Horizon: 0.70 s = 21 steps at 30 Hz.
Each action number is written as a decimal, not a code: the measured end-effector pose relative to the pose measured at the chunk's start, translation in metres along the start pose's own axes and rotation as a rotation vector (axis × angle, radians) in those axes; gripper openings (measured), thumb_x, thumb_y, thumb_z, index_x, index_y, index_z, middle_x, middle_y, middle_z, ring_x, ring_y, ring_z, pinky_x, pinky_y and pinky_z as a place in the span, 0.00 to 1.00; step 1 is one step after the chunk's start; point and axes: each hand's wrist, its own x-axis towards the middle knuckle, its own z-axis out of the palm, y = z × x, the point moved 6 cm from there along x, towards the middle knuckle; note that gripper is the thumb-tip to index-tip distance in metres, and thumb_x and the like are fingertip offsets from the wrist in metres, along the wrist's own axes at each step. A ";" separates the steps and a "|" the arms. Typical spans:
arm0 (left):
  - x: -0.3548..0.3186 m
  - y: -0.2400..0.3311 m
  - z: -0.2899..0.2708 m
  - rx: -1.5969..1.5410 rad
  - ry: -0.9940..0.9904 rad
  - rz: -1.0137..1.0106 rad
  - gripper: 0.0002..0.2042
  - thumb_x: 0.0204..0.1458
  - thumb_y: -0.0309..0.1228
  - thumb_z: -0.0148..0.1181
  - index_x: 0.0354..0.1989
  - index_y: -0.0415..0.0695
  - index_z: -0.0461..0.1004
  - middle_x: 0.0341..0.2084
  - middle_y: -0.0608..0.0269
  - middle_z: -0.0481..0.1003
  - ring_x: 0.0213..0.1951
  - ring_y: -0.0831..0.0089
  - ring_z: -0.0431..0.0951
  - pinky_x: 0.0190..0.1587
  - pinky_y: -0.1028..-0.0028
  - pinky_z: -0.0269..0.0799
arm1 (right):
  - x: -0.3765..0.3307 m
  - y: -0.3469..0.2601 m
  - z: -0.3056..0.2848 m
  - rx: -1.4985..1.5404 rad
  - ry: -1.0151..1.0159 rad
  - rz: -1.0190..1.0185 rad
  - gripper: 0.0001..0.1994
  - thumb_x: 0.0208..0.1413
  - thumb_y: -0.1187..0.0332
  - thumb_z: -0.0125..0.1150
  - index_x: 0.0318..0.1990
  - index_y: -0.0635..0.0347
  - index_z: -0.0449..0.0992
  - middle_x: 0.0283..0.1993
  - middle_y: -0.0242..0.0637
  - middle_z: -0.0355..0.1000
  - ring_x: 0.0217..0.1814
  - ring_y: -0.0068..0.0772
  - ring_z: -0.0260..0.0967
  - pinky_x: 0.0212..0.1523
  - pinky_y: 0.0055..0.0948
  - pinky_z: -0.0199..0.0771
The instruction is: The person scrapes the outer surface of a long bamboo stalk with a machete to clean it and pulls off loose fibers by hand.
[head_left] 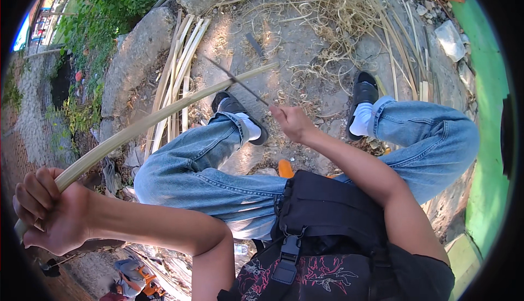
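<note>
My left hand (57, 208), far out at the left, has its fingers wrapped round one end of a long pale bamboo strip (144, 122). The strip slants up to the right, and its far end lies over the ground between my feet. In front of me my right hand (293, 123) is closed on a knife (248, 91) with a long, thin, dark blade. The blade crosses the strip near its far end; whether it touches is hard to tell. The knife's handle is mostly hidden in my fist.
Several split bamboo strips (177, 74) lie beside my left foot. Curled shavings (338, 11) are heaped ahead, with more strips (401, 55) at the right. A flat dark piece (254, 45) rests on the ground. Rough stone blocks (139, 55) edge the left; a green wall (491, 110) stands right.
</note>
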 end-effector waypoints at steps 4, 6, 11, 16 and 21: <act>-0.005 0.001 -0.012 0.064 0.081 0.033 0.26 0.55 0.57 0.38 0.14 0.50 0.53 0.11 0.73 0.48 0.13 0.81 0.45 0.16 0.79 0.39 | 0.001 0.092 -0.019 -0.128 -0.074 0.444 0.33 0.60 0.44 0.37 0.22 0.68 0.71 0.17 0.52 0.66 0.23 0.49 0.69 0.28 0.44 0.64; -0.002 0.005 -0.015 0.072 0.083 0.027 0.25 0.55 0.56 0.39 0.14 0.50 0.53 0.11 0.73 0.48 0.14 0.81 0.45 0.16 0.79 0.39 | 0.006 0.053 -0.001 -0.105 0.000 0.269 0.34 0.60 0.43 0.37 0.18 0.68 0.70 0.15 0.52 0.65 0.21 0.49 0.68 0.27 0.45 0.64; -0.001 0.005 -0.009 0.072 0.041 0.021 0.24 0.55 0.53 0.38 0.13 0.50 0.52 0.11 0.73 0.48 0.14 0.80 0.45 0.17 0.78 0.39 | 0.006 0.028 0.005 0.007 -0.005 0.010 0.35 0.60 0.43 0.37 0.15 0.67 0.70 0.18 0.59 0.68 0.26 0.56 0.69 0.32 0.47 0.66; -0.001 0.005 -0.016 0.104 0.031 0.001 0.26 0.56 0.56 0.35 0.13 0.50 0.49 0.11 0.72 0.47 0.15 0.80 0.45 0.17 0.78 0.39 | 0.030 0.047 0.000 -0.032 -0.078 0.273 0.35 0.60 0.41 0.36 0.18 0.68 0.70 0.17 0.54 0.66 0.22 0.50 0.67 0.29 0.44 0.64; -0.002 0.012 -0.025 0.158 0.091 0.028 0.26 0.56 0.56 0.35 0.14 0.50 0.49 0.11 0.72 0.47 0.16 0.79 0.45 0.18 0.77 0.39 | 0.023 0.068 0.019 -0.030 -0.077 0.324 0.37 0.59 0.39 0.34 0.22 0.69 0.74 0.24 0.61 0.70 0.30 0.56 0.72 0.35 0.47 0.67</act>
